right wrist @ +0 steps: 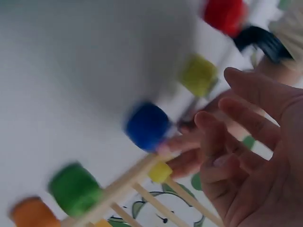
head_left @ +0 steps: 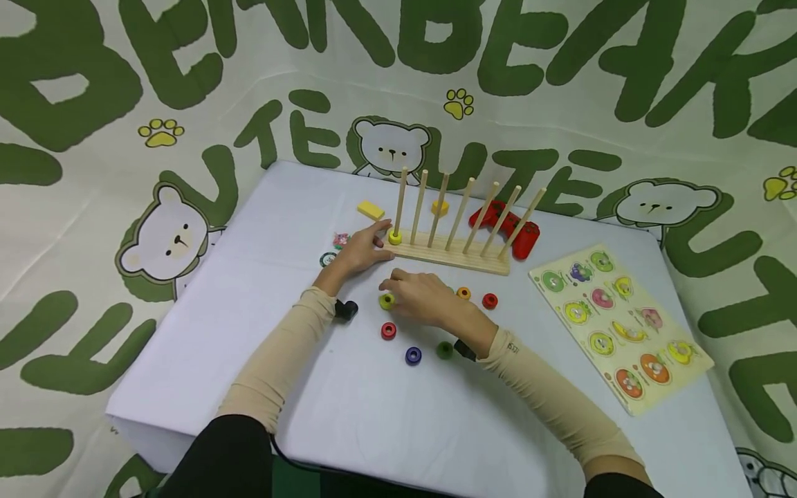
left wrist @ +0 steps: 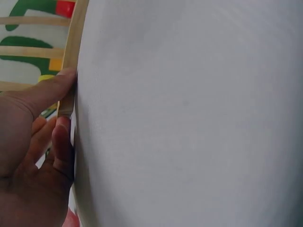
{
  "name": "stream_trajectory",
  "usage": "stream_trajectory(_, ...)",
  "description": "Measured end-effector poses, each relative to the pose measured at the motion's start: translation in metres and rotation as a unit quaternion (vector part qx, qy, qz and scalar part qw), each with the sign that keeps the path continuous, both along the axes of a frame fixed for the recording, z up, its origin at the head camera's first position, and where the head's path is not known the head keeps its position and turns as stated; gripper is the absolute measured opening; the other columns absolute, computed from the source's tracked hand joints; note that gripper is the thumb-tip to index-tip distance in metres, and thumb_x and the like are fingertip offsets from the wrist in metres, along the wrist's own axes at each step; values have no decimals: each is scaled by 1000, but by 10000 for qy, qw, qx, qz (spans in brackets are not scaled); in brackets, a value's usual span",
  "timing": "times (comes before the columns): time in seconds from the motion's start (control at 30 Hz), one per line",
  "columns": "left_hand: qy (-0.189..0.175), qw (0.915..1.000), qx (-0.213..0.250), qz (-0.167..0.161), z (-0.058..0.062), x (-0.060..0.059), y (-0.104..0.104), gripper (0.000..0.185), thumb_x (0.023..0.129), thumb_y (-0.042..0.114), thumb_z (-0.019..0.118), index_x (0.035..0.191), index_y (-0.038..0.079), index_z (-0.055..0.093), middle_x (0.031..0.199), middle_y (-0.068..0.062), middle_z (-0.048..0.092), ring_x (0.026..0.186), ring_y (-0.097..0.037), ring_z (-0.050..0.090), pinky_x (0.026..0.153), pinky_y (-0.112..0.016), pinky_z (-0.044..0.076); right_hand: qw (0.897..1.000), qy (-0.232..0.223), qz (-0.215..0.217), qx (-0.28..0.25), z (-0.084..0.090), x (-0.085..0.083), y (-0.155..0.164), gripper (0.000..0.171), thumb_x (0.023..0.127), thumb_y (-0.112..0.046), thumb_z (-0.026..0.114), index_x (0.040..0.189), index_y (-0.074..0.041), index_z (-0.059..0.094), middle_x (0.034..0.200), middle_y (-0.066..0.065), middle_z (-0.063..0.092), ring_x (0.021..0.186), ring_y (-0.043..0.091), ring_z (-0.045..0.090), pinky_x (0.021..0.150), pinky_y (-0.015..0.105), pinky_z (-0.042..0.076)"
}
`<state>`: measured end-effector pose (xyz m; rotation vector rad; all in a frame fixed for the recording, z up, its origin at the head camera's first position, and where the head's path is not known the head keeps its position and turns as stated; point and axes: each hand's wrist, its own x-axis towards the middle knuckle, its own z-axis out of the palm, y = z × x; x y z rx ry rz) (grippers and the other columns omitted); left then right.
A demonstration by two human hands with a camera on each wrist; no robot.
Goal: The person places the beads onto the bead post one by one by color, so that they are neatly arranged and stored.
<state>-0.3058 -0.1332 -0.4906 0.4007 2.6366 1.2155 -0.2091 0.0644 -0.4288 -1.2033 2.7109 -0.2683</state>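
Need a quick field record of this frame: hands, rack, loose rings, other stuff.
left hand: fingers on the end of the peg rack
right hand: over the yellow-green ring, grip unclear
rack: seven pegs, one yellow ring on the leftmost
loose rings: two red, orange, blue, green on the table
other: puzzle board, red game controller, yellow block

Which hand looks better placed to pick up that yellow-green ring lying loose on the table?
Probably the right hand: its fingertips are right beside the yellow-green ring. The left hand is occupied, resting against the end of the wooden peg rack, seemingly steadying it.
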Motion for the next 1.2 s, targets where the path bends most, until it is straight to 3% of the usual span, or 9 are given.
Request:
stream_trajectory(0.13,-102,9999,18,68,1,1,0,83,98,17,79,168,12,34,155,-11,56,119,-29,59,108,-49,46,9999,24,110,110,-17,2,-1,39,98,-20,79,137,-16,73,120,5,69,75,16,64,67,35,57)
stream_trajectory(0.5,-59,9999,-8,121,0,1,1,81,98,17,79,167,12,36,127,-19,65,115,-32,60,105,-51,47,9994,202,260,-119,-26,1,-3,26,97,-19,80,123,-17,76,111,1,67,74,14,63,68,33,57)
stream_trajectory(0.7,-4,9999,4,100,-2,-1,1,81,98,18,79,167,11,37,132,-17,64,116,-32,60,104,-50,47,9990,273,298,-193,-30,1,-2,25,96,-16,81,120,-16,75,108,1,68,75,14,63,70,33,57)
stream_trajectory(0.87,32,9999,12,99,-3,-1,0,80,99,17,79,167,11,37,135,-17,64,115,-32,59,103,-50,47,9994,25,162,-312,-31,-1,-3,26,95,-15,80,121,-15,75,108,0,70,81,14,65,73,35,58)
stream_trajectory(1.03,72,9999,-26,84,-2,-1,0,79,98,18,79,166,10,38,123,-20,66,113,-33,60,104,-50,47,9971,-204,-31,-728,-19,-5,5,30,94,-17,82,123,-13,76,113,1,70,88,15,67,76,34,58)
stream_trajectory(1.2,54,9999,-125,38,-2,-2,0,79,99,20,78,167,11,38,122,-20,66,113,-33,61,105,-51,47,9905,138,-295,-1334,12,-18,15,30,95,-16,82,124,-10,77,119,5,70,89,20,69,75,34,57)
